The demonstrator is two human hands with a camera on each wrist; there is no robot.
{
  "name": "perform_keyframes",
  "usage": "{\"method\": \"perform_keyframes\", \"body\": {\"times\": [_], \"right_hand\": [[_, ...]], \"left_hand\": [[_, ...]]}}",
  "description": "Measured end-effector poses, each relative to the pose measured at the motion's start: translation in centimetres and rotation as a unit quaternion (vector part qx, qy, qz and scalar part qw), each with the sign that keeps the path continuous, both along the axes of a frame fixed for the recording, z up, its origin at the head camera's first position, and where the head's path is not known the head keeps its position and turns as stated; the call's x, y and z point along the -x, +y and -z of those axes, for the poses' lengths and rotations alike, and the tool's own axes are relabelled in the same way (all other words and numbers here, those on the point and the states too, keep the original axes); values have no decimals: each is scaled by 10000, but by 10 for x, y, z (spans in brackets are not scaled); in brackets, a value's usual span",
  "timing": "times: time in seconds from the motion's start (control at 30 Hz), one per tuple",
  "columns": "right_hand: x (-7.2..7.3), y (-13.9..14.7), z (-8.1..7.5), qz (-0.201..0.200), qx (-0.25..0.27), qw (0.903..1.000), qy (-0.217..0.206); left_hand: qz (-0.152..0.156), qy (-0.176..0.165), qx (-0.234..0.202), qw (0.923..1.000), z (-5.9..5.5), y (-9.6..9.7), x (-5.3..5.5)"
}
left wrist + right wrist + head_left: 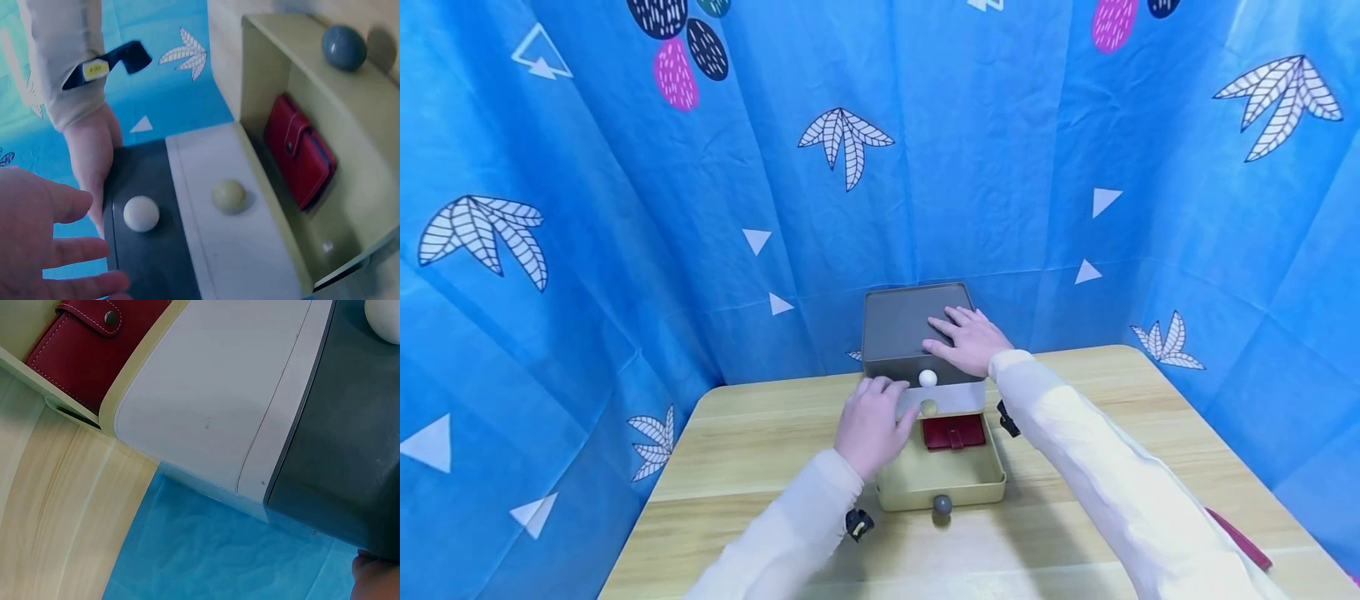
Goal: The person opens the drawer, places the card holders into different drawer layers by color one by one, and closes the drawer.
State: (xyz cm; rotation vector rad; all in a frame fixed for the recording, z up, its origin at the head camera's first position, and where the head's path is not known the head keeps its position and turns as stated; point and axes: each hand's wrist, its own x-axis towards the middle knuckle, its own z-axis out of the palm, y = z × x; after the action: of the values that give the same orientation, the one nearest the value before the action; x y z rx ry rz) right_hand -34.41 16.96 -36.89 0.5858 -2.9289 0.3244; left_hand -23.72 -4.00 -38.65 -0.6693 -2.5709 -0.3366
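Observation:
A small drawer cabinet (898, 321) stands on the table, with a dark grey top section above a white middle drawer (215, 237). Its lowest drawer (910, 498), in pale yellow-green, is pulled out. Inside lies a red wallet (953, 433) with a snap strap. My right hand (967, 342) rests with spread fingers on the right side of the cabinet top. My left hand (871, 421) hovers at the cabinet's front left, fingers extended near the white knob (928, 378) and the beige knob (229, 197), holding nothing.
The open drawer's grey knob (942, 504) sticks out toward me over the wooden table (760, 450). At the right, a long red object (1240, 540) lies partly behind my right sleeve. A blue patterned curtain (985, 167) hangs behind and on both sides.

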Motion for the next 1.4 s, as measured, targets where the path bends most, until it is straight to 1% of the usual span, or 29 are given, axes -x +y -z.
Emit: {"method": "perform_keyframes", "body": {"times": [0.2, 0.27, 0.33, 0.4, 0.57, 0.63, 0.83, 0.93, 1.03, 1.2, 1.4], "right_hand": [[1, 0, 2, 35, 3, 10000, 54], [2, 0, 3, 25, 1, 10000, 67], [2, 0, 3, 17, -10, 10000, 43], [3, 0, 3, 26, -26, 10000, 12], [3, 0, 2, 40, -11, 10000, -54], [3, 1, 2, 31, -21, 10000, -53], [5, 1, 3, -1, -95, 10000, -6], [5, 0, 4, -7, -109, 9999, 13], [5, 0, 4, -6, -111, 9999, 16], [3, -2, 3, -7, -105, 9999, 26], [3, -1, 4, 20, -36, 10000, 43]], "left_hand": [[-215, 273, -109, 9993, -10, -3, 16], [-298, 275, -110, 9991, -13, -3, 22], [-414, 194, -36, 9989, -16, -4, 28], [-538, 34, 54, 9985, -18, -4, 34], [-802, -511, 398, 9947, -22, -3, 49], [-871, -655, 533, 9926, -23, -3, 55], [-1069, -701, 800, 9886, -26, -2, 72], [-1120, -756, 959, 9862, -27, -1, 79], [-1108, -794, 1048, 9851, -28, 0, 85], [-1039, -896, 1055, 9849, -26, -1, 93], [-1019, -1237, 1145, 9804, -25, -3, 101]]}}
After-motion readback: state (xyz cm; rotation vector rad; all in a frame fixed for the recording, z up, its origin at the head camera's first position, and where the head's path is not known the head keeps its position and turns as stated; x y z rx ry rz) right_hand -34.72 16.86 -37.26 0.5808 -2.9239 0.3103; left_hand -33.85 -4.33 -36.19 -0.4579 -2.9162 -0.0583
